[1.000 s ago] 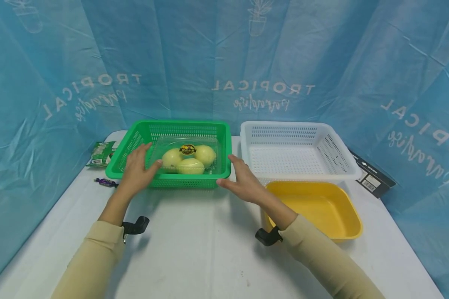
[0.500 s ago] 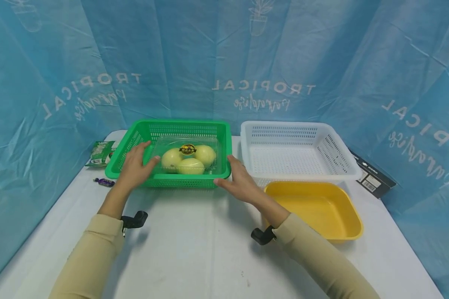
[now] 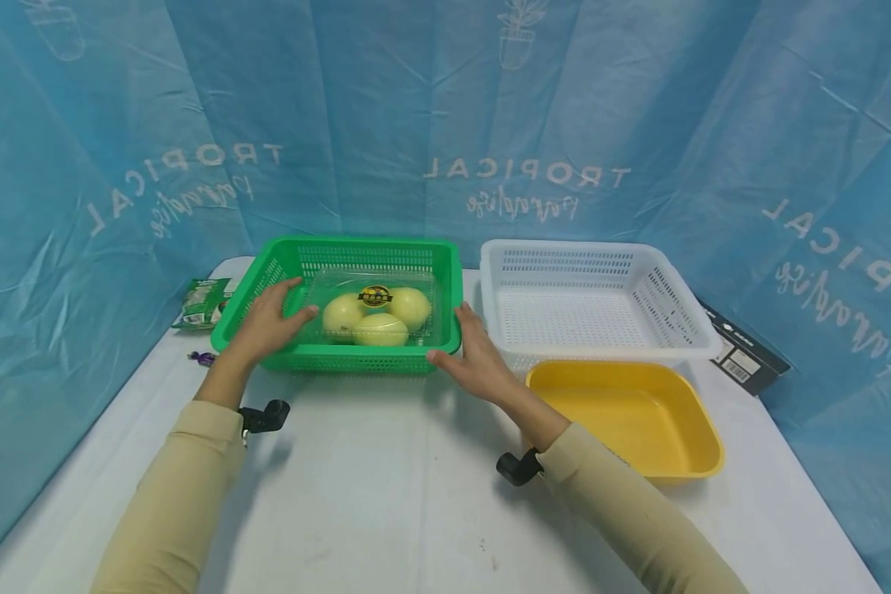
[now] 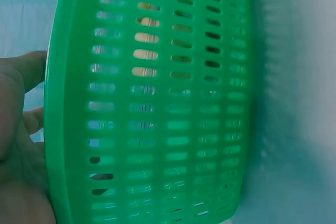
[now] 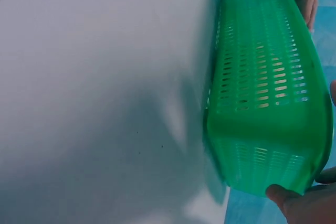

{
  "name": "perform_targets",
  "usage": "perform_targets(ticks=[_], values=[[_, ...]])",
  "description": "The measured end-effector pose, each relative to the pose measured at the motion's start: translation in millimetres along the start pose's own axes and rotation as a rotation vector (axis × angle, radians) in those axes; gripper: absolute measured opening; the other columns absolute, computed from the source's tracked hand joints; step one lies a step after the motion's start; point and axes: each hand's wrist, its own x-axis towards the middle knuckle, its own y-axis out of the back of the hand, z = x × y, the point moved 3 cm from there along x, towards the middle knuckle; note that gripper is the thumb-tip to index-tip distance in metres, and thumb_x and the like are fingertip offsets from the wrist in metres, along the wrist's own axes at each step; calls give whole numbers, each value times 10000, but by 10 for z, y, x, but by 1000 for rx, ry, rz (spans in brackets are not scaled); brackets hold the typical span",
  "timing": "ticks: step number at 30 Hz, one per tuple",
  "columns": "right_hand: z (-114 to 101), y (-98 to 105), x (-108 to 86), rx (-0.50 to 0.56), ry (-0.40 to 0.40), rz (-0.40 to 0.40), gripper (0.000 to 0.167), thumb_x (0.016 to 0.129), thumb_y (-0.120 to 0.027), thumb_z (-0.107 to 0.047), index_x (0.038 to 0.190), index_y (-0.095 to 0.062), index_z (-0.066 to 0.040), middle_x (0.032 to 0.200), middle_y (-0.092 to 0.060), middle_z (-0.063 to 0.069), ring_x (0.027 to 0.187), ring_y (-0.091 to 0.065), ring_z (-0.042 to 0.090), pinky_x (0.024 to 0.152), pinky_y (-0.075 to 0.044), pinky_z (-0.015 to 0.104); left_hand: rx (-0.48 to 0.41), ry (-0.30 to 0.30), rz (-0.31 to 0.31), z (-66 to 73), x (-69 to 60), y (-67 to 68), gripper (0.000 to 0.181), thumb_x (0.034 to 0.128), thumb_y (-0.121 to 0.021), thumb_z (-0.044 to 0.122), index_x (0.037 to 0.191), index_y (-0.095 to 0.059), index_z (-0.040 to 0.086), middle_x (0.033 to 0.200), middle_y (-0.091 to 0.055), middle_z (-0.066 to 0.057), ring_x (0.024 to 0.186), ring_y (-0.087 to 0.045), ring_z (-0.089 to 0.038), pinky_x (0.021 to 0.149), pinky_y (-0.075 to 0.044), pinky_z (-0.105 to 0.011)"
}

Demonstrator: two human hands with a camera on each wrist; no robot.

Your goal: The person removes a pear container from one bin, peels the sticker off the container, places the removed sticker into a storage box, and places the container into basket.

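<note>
In the head view a green perforated basket (image 3: 364,353) holds a clear lidded container (image 3: 319,289) of several pale yellow-green round fruits (image 3: 381,330), with a dark and gold label on the lid. My left hand (image 3: 267,324) lies across the basket's left side, fingers extended and thumb stretched over the inside. In the left wrist view that hand (image 4: 23,145) is partly hidden behind the basket rim. My right hand (image 3: 478,355) is at the front right corner, fingers along the right rim, thumb by the front wall. The right wrist view shows its thumb (image 5: 281,195) against the basket's outer wall.
A white perforated basket (image 3: 505,342) stands to the right, a yellow tub (image 3: 638,472) in front of it. A black box (image 3: 750,355) lies at the far right. On the left are a green snack packet (image 3: 202,304) and a purple-wrapped candy (image 3: 204,358). Blue curtain surrounds the white table.
Both hands have shifted slightly toward the green basket, the left a little forward over the purple-wrapped candy. The basket and its contents have not visibly moved.
</note>
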Motion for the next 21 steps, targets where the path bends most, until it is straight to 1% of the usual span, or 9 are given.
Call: perform_targets(ticks=[4,9,13,18,21], values=[[24,-9,11,2,-10,-6,874,878,-630,-406,1519,-123,-96,1606,-56,94,1478,-132,254,1184,-205,472,-17,19,-46,-21,35,16,730,966,-473,420,1514,-139,74,1548,-123,-273,1415,-117,-484,1076,-198,-683],[37,-8,19,5,-11,-9,866,882,-621,-416,1519,-127,-100,1608,-43,86,1480,-121,246,1186,-199,473,-50,38,-88,-47,73,30,762,957,-476,451,1521,-110,93,1566,-84,-249,1423,-99,-479,1077,-194,-683],[45,-6,22,6,-5,-11,865,884,-619,-420,1517,-131,-91,1608,-39,89,1481,-118,249,1185,-199,477,-78,57,-133,-66,103,29,787,952,-464,485,1528,-72,119,1573,-44,-239,1419,-101,-485,1068,-213,-684],[56,-12,30,12,5,-5,868,880,-624,-423,1516,-140,-85,1605,-44,108,1480,-119,263,1181,-201,489,-110,59,-177,-78,146,25,811,946,-480,482,1528,-51,114,1570,-37,-249,1408,-125,-498,1056,-250,-676],[62,-20,33,10,8,-7,867,880,-623,-430,1516,-144,-87,1606,-44,107,1479,-122,267,1180,-204,492,-136,64,-208,-98,177,17,832,940,-485,492,1529,-29,122,1577,-8,-234,1412,-102,-502,1060,-241,-677]])
